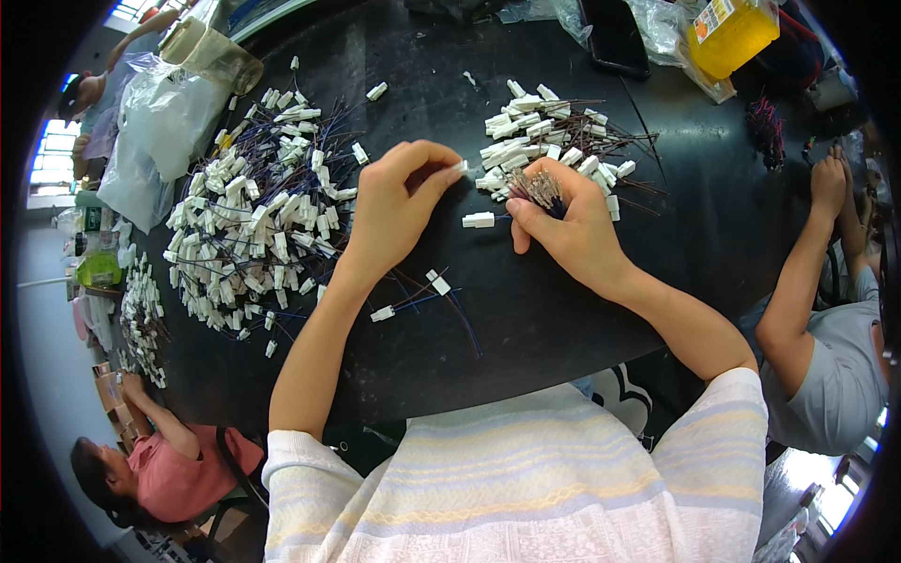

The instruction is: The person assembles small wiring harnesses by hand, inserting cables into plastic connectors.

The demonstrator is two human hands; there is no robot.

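Note:
My left hand [399, 202] is closed in a pinch, with a small white plastic connector [462, 166] at its thumb and fingertips. Most of that piece is hidden by the fingers. To its right, my right hand [574, 225] wraps round a bundle of thin wires [537, 190] whose metal-tipped ends point up. Beside the right thumb a white connector housing [479, 220] lies on a short blue wire that runs to the right hand. Behind the right hand is a pile of white connectors with dark wires [526, 124]. A much larger connector pile [253, 206] spreads left of my left hand.
Two loose wired connectors [383, 313] lie on the black table [563, 314] near my left forearm. At the back are a phone [613, 38], a yellow bottle [732, 38], a plastic bag [155, 141] and a tub [211, 56]. Other people sit around the table.

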